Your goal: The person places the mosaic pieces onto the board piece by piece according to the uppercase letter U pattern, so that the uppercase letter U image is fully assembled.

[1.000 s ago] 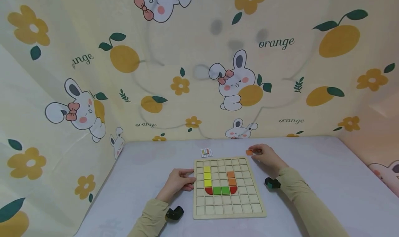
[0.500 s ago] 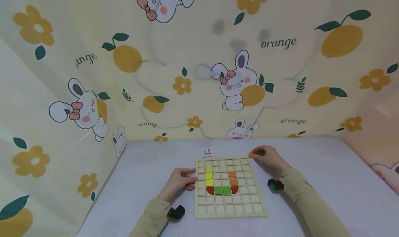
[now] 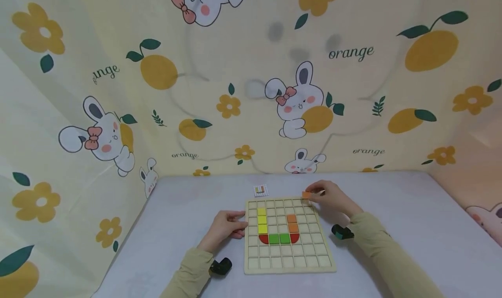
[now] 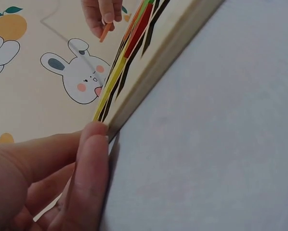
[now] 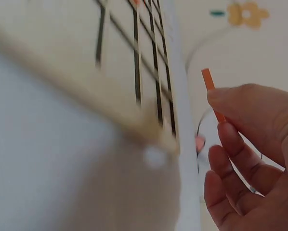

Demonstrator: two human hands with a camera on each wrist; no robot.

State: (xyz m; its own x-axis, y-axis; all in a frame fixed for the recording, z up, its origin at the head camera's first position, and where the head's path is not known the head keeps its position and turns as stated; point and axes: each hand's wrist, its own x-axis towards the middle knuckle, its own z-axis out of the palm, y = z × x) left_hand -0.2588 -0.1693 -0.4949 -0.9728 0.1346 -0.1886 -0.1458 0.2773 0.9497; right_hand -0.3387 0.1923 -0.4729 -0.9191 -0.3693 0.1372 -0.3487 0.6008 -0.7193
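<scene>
A pale wooden grid board (image 3: 290,263) lies on the table with yellow tiles (image 3: 262,220), green tiles (image 3: 279,238), red rounded-corner tiles (image 3: 264,238) and orange tiles (image 3: 292,223) forming a U. My left hand (image 3: 224,229) touches the board's left edge with its fingertips; the left wrist view shows them against the rim. Over the board's far right corner, my right hand (image 3: 331,198) pinches another orange tile (image 5: 209,79) between thumb and fingers. In the right wrist view that tile is held edge-on, clear of the board, with the other fingers curled below.
Behind the board lies a small pattern card (image 3: 260,190) printed with a similar U. A white cloth covers the table (image 3: 188,198). A printed curtain (image 3: 235,71) hangs behind. Black wrist cameras (image 3: 221,266) are worn on both wrists.
My right hand has lifted the orange tile from the table right of the board and carried it left to the board's far right corner. My left hand stays at the left edge.
</scene>
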